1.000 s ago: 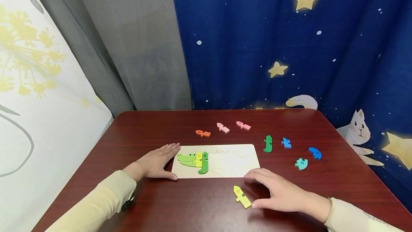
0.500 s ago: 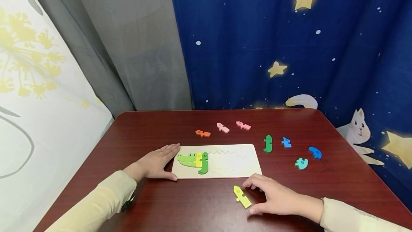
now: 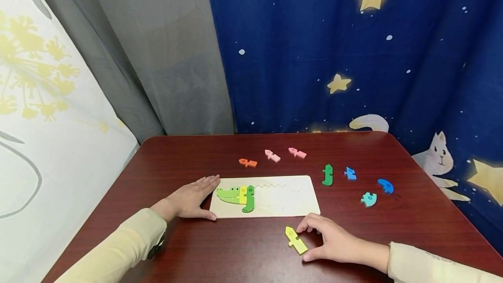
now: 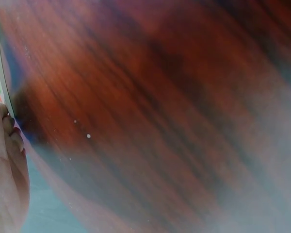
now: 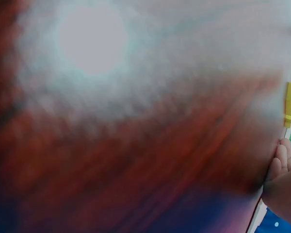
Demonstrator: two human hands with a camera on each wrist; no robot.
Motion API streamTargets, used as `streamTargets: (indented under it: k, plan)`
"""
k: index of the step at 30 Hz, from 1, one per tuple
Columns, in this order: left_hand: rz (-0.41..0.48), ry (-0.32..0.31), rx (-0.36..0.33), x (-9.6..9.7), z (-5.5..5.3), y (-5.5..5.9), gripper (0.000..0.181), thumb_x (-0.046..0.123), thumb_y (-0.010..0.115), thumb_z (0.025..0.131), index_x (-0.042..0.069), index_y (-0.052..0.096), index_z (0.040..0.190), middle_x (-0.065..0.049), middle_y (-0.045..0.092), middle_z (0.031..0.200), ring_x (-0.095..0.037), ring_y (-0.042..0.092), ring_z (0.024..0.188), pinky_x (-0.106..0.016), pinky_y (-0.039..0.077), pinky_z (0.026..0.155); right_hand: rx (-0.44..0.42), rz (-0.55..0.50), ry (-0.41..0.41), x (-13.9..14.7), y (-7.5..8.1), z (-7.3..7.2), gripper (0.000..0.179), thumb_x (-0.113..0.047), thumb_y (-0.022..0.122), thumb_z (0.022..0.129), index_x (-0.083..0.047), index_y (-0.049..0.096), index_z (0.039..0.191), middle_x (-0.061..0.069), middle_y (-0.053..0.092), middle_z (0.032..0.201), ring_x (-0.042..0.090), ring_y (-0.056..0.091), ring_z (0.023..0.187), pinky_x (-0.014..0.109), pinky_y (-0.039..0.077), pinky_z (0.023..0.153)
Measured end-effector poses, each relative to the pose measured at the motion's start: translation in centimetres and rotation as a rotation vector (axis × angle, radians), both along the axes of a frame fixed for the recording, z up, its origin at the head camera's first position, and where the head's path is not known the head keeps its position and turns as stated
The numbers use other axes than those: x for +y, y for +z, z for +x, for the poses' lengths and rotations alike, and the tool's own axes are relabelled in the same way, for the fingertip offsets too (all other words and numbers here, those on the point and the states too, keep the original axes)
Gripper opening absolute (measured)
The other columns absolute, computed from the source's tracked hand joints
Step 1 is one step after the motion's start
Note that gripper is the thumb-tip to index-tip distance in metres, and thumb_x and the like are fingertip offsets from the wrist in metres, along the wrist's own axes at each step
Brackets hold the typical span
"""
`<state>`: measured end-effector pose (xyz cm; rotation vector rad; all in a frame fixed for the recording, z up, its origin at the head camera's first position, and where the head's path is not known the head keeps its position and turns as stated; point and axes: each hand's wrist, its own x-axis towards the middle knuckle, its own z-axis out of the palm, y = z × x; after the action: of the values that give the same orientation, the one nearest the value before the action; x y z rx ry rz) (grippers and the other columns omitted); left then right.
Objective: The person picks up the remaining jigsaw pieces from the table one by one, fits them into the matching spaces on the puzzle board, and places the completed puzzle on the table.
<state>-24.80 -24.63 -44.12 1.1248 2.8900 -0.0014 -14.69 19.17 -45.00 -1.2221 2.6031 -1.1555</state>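
In the head view a pale wooden puzzle board (image 3: 275, 202) lies on the table. A green crocodile head (image 3: 228, 194), a narrow yellow piece (image 3: 243, 194) and a green leg piece (image 3: 250, 200) sit joined on its left part. My left hand (image 3: 192, 198) rests at the board's left end, thumb spread along the near corner. A loose yellow puzzle piece (image 3: 296, 241) lies in front of the board. My right hand (image 3: 334, 239) is beside it, thumb and fingers apart and bent, fingertips right at its right edge. The right wrist view shows that yellow piece (image 5: 289, 104) at its far right.
Behind the board lie an orange piece (image 3: 248, 163) and two pink pieces (image 3: 272, 156). To its right are a green piece (image 3: 328, 175), a blue piece (image 3: 350, 174), a curved blue piece (image 3: 386, 186) and a turquoise piece (image 3: 368, 200). Curtains hang behind the table.
My right hand has drawn back a little from the board's near right corner, its fingers bending more beside the yellow piece. The left hand and the puzzle pieces stay where they were.
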Motion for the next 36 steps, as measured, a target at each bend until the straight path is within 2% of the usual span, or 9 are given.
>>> streamTargets:
  k: [6,14,22,36]
  plan:
    - [-0.008,0.008,-0.006,0.0,0.0,0.1,0.114,0.086,0.042,0.077,0.005,0.022,0.155,-0.009,0.019,0.160,-0.026,0.020,0.145,-0.041,0.025,0.115,0.033,-0.071,0.012,-0.2,-0.5,0.2,0.040,-0.034,0.084,0.075,-0.022,0.062,0.107,-0.009,0.057,0.104,0.011,0.054,0.093,0.028,0.047,0.079]
    - [-0.004,0.000,0.003,0.0,-0.1,0.3,0.113,0.084,0.045,0.078,0.003,0.024,0.154,-0.011,0.022,0.159,-0.027,0.023,0.144,-0.043,0.027,0.114,0.074,-0.072,-0.010,-0.4,-0.8,0.4,0.040,-0.032,0.085,0.074,-0.023,0.062,0.104,-0.010,0.055,0.104,0.010,0.053,0.095,0.028,0.047,0.082]
    - [-0.029,0.016,-0.022,0.1,-0.1,0.2,0.114,0.086,0.041,0.077,0.006,0.021,0.155,-0.008,0.018,0.160,-0.025,0.019,0.145,-0.040,0.023,0.115,0.042,-0.039,-0.033,-0.5,-0.9,0.4,0.034,-0.034,0.084,0.075,-0.028,0.061,0.100,-0.012,0.052,0.104,0.008,0.050,0.096,0.027,0.046,0.080]
    - [-0.031,0.007,-0.021,0.1,-0.2,0.3,0.115,0.087,0.041,0.076,0.005,0.022,0.155,-0.009,0.018,0.160,-0.024,0.019,0.145,-0.039,0.022,0.116,0.055,-0.069,-0.048,-0.7,-1.1,0.6,0.031,-0.028,0.084,0.074,-0.027,0.063,0.097,-0.011,0.053,0.104,0.008,0.050,0.097,0.026,0.045,0.082]
